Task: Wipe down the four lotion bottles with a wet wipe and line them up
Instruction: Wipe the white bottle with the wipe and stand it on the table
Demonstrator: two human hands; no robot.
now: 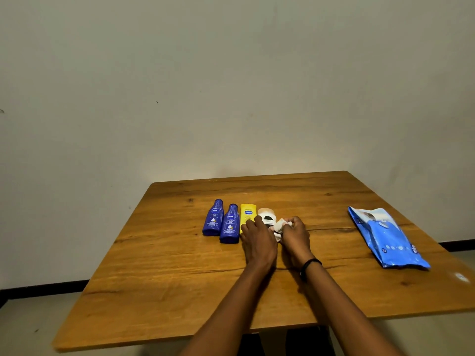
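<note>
Starting at the left of the wooden table point(180, 291), the first blue bottle point(212, 218) and the second blue bottle point(230, 224) sit side by side, almost touching, the second a little nearer the person. Both seem to lie flat with their caps pointing to the wall, though from here I cannot be sure they are not standing. The yellow bottle point(248, 214) comes next, close against the second blue one and in the same row. Nobody is touching the two blue ones, so I take those three as wiped and placed, although no wetness shows to prove it.

The white bottle point(267, 217) is last in the row, just beside the yellow one. The left hand point(258, 242) holds it, fingers bent over its near half and partly covering the yellow bottle's lower end. The wet wipe point(279, 226) is bunched against the white bottle's right side, pinched in the curled fingers of the right hand point(295, 235).

Well apart to the right lies the blue wipes pack point(385, 237).

My guess is the job is nearly over: only this last bottle needs finishing and squaring up, and perhaps the second blue one nudging back level.
</note>
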